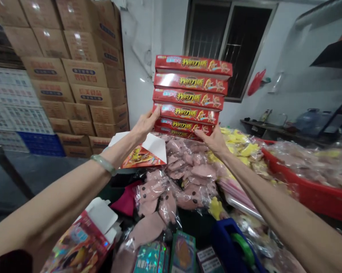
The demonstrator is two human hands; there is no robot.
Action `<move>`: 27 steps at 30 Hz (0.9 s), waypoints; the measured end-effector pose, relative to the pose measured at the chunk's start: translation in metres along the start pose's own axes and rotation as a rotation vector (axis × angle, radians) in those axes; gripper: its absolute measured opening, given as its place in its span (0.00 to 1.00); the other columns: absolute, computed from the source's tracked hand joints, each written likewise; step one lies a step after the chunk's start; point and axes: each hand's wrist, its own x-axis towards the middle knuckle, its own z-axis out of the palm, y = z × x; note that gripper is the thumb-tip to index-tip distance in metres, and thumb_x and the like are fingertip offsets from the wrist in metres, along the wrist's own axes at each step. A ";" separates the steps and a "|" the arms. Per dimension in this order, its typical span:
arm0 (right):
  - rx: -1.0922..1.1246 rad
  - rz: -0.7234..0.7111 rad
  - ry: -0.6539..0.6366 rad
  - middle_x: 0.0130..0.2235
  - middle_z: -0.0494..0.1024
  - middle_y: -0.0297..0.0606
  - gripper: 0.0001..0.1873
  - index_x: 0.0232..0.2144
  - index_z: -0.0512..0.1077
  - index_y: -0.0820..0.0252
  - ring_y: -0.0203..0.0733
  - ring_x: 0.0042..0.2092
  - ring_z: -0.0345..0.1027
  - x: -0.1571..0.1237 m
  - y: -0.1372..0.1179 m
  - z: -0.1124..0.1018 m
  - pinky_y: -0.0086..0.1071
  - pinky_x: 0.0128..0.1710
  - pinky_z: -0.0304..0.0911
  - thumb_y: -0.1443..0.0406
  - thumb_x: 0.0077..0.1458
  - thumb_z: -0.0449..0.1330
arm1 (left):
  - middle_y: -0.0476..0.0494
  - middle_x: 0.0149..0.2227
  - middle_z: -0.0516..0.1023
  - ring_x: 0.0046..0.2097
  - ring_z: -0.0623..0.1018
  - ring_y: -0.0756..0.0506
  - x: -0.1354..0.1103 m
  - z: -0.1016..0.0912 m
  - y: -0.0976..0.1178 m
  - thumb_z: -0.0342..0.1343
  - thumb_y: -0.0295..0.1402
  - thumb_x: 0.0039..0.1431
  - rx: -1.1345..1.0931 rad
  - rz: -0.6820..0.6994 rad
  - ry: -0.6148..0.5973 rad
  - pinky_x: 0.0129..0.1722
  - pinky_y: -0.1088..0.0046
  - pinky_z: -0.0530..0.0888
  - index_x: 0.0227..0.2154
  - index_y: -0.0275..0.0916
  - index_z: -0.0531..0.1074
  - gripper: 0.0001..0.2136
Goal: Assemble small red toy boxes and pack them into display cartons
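Observation:
Held out in front of me is a stack of several red flat boxes (191,98) with yellow lettering on their sides. My left hand (146,122) grips the stack's left side low down, its thumb over the front. At the lower right corner, my right hand (214,141) presses its thumb against the bottom boxes. Beneath the stack lie pink animal-shaped pieces in clear bags (185,170). An unfolded red and white carton (144,153) sits just under my left hand, and yellow bagged pieces (246,146) lie beside my right hand.
Brown cartons (88,76) are piled against the wall at left, beside white crates (14,91). A red tub (310,187) of bagged pieces stands at right. Nearby are a blue tape dispenser (226,242), shiny cards (183,252) and an open printed box (79,242).

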 end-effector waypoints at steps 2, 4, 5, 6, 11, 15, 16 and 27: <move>0.003 -0.003 0.019 0.52 0.71 0.45 0.35 0.53 0.55 0.57 0.43 0.49 0.68 -0.001 -0.006 0.006 0.40 0.52 0.63 0.58 0.45 0.64 | 0.44 0.41 0.79 0.42 0.77 0.41 0.000 -0.006 0.003 0.47 0.51 0.57 -0.002 0.014 -0.018 0.39 0.62 0.74 0.48 0.42 0.69 0.22; 0.009 0.004 0.042 0.52 0.71 0.47 0.34 0.52 0.57 0.58 0.44 0.49 0.68 -0.002 -0.011 0.015 0.41 0.52 0.62 0.58 0.44 0.64 | 0.43 0.41 0.79 0.42 0.77 0.42 0.000 -0.012 0.005 0.49 0.48 0.58 0.003 0.016 -0.018 0.39 0.65 0.74 0.48 0.42 0.69 0.20; 0.009 0.005 0.047 0.52 0.71 0.48 0.34 0.51 0.57 0.59 0.45 0.49 0.68 -0.002 -0.013 0.020 0.42 0.52 0.62 0.58 0.43 0.64 | 0.43 0.41 0.79 0.41 0.77 0.42 -0.001 -0.017 0.006 0.48 0.47 0.58 0.004 0.021 -0.011 0.39 0.65 0.75 0.48 0.42 0.68 0.20; 0.010 0.003 0.045 0.51 0.71 0.49 0.34 0.50 0.58 0.60 0.45 0.49 0.68 -0.001 -0.015 0.026 0.42 0.52 0.62 0.58 0.42 0.65 | 0.43 0.41 0.79 0.41 0.77 0.43 -0.001 -0.022 0.006 0.48 0.47 0.59 0.007 0.028 0.003 0.39 0.66 0.75 0.48 0.42 0.68 0.20; 0.067 0.010 -0.008 0.52 0.72 0.45 0.32 0.49 0.59 0.58 0.44 0.49 0.68 0.000 -0.016 0.070 0.40 0.52 0.63 0.60 0.42 0.65 | 0.41 0.46 0.77 0.42 0.77 0.43 -0.016 -0.062 0.000 0.47 0.48 0.59 0.056 0.035 0.106 0.40 0.66 0.74 0.50 0.41 0.67 0.21; 0.109 0.163 -0.135 0.47 0.75 0.46 0.29 0.46 0.61 0.58 0.47 0.46 0.71 -0.018 0.006 0.109 0.44 0.48 0.66 0.58 0.42 0.64 | 0.40 0.44 0.77 0.42 0.76 0.42 -0.040 -0.087 -0.025 0.48 0.48 0.57 0.184 -0.100 0.212 0.41 0.64 0.74 0.48 0.39 0.68 0.22; 0.107 0.194 -0.165 0.46 0.76 0.47 0.28 0.44 0.62 0.59 0.49 0.45 0.72 -0.023 0.013 0.116 0.46 0.46 0.67 0.57 0.41 0.64 | 0.39 0.43 0.78 0.42 0.76 0.41 -0.045 -0.091 -0.034 0.49 0.47 0.56 0.201 -0.132 0.228 0.41 0.63 0.74 0.47 0.38 0.69 0.21; 0.015 0.216 -0.148 0.50 0.73 0.47 0.41 0.55 0.53 0.58 0.48 0.47 0.71 -0.030 0.028 0.129 0.45 0.47 0.67 0.59 0.39 0.64 | 0.35 0.41 0.78 0.39 0.76 0.41 -0.055 -0.098 -0.061 0.48 0.49 0.55 0.265 -0.255 0.302 0.38 0.63 0.73 0.41 0.35 0.71 0.22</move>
